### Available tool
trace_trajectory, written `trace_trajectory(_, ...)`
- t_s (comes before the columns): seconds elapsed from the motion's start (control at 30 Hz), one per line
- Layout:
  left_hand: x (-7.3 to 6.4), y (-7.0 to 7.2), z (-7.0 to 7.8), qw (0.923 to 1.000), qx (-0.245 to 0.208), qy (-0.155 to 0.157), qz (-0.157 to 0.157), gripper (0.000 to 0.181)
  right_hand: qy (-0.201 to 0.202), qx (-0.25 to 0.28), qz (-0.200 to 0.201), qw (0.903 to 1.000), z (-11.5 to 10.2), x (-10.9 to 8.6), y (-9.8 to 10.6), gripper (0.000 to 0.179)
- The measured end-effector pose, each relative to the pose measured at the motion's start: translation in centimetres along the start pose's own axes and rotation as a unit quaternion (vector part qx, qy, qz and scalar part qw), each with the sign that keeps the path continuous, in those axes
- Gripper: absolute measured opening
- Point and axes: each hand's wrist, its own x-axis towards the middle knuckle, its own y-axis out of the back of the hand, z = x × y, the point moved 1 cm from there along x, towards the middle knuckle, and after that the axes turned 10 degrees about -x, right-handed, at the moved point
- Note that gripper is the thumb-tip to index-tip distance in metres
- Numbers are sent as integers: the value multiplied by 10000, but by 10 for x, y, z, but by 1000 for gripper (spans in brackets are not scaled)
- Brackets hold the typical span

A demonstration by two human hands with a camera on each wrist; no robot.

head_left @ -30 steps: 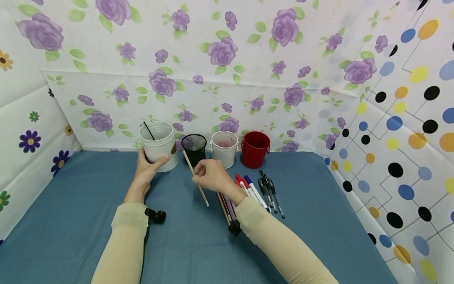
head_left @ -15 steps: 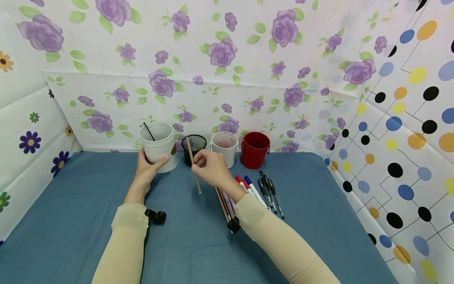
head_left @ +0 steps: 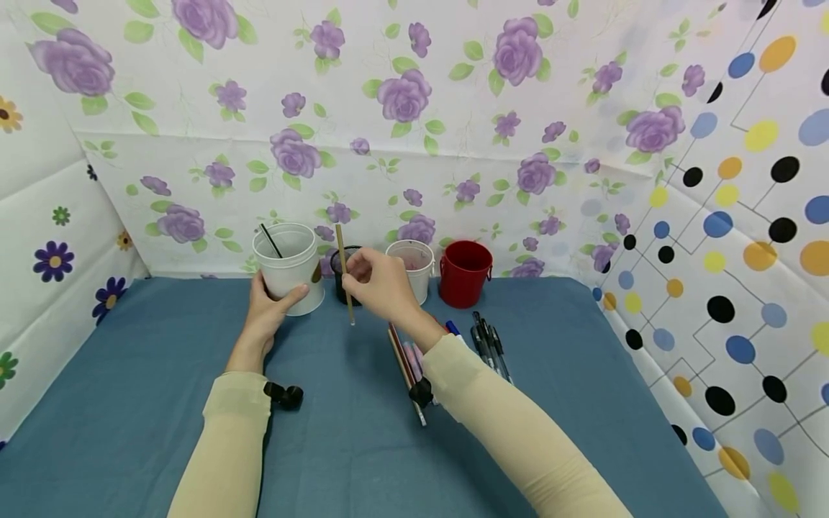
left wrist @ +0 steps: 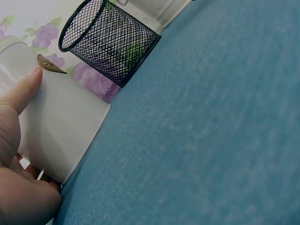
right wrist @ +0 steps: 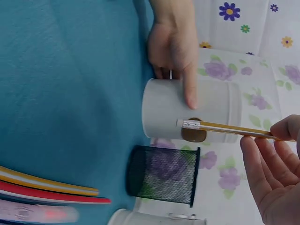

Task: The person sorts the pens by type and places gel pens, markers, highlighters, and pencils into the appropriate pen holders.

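Observation:
The large white bucket (head_left: 291,280) stands upright at the back left, a dark stick-like pen (head_left: 270,241) leaning inside it. My left hand (head_left: 268,313) grips the bucket's side, its thumb lying by the brown oval patch (left wrist: 51,65) in the left wrist view. Between thumb and fingers, my right hand (head_left: 382,284) pinches a yellow pencil (right wrist: 229,129) with a silver ferrule and pale eraser. Held nearly upright in the head view, the pencil has its eraser end down. It is just right of the large bucket and overlaps the black mesh pen cup (left wrist: 112,44).
A small white bucket (head_left: 419,288) and a red bucket (head_left: 466,273) continue the row along the floral backdrop. On the blue cloth lie several pencils (head_left: 401,363), pink-capped pens (right wrist: 37,212), markers (head_left: 453,329) partly behind my right arm, and black pens (head_left: 490,342).
My right hand has lifted the pencil up and slightly left, turning it from slanted to nearly upright. My left hand and the large bucket have stayed put.

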Motion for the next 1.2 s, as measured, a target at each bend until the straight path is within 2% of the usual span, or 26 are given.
trace_trajectory(0.2, 1, 0, 0, 10000, 57, 40, 35, 111, 100, 76, 235, 9996, -10, 10, 7, 9)
trace_trajectory(0.43, 1, 0, 1, 10000, 22, 22, 24, 109, 22, 301, 475, 9984, -17, 20, 11, 9)
trace_trajectory(0.57, 1, 0, 1, 10000, 31, -3, 16, 109, 145, 280, 527, 9981, -23, 28, 13, 10)
trace_trajectory(0.8, 13, 6, -17, 9999, 89, -33, 48, 110, 262, 214, 706, 9969, -34, 45, 18, 11)
trace_trajectory(0.97, 20, 10, -27, 9999, 94, -99, 81, 111, 287, 360, 886, 9950, -44, 57, 25, 11)
trace_trajectory(1.1, 19, 10, -25, 9999, 104, -94, 99, 111, 299, 508, 935, 9939, -51, 63, 29, 13)
trace_trajectory(1.2, 13, 7, -16, 9999, 77, -31, 73, 111, 343, 579, 980, 9929, -54, 66, 29, 12)
